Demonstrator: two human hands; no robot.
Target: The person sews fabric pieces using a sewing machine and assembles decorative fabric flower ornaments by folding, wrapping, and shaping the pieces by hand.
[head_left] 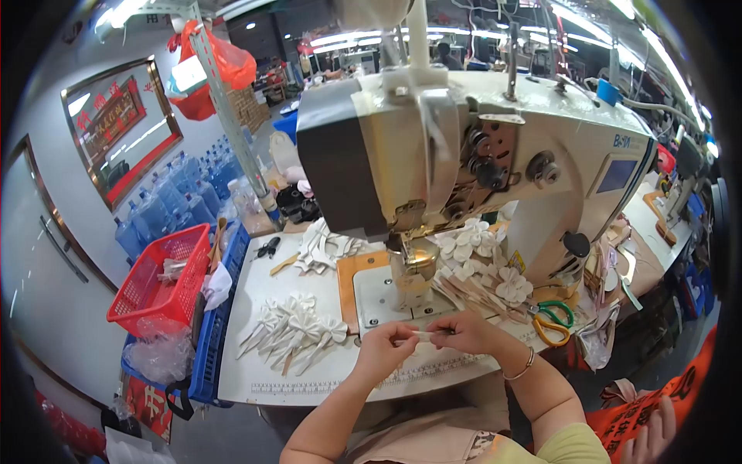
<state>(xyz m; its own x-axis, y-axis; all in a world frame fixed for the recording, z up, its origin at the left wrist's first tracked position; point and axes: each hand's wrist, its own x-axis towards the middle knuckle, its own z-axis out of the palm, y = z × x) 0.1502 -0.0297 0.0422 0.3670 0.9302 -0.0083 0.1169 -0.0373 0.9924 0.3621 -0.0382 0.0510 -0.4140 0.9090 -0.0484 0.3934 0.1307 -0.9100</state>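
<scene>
In front of the needle area of a white sewing machine (572, 185), my left hand (386, 348) pinches one end of a small pale strip (423, 334). My right hand (465, 334), with a bracelet on its wrist, has its fingers closed at the strip's other end. A small dark item shows at the right fingertips, too small to name. Both hands are over the table's front edge, close to the metal plate (375, 298). White flower-shaped pieces with strips (297, 329) lie in a pile left of my left hand.
More white flower pieces (512, 284) lie beneath the machine arm. Green and orange-handled scissors (553, 323) rest right of my right hand. A red basket (158, 290) stands on a blue crate (209, 340) at the left. Another person's hand (653, 437) shows at lower right.
</scene>
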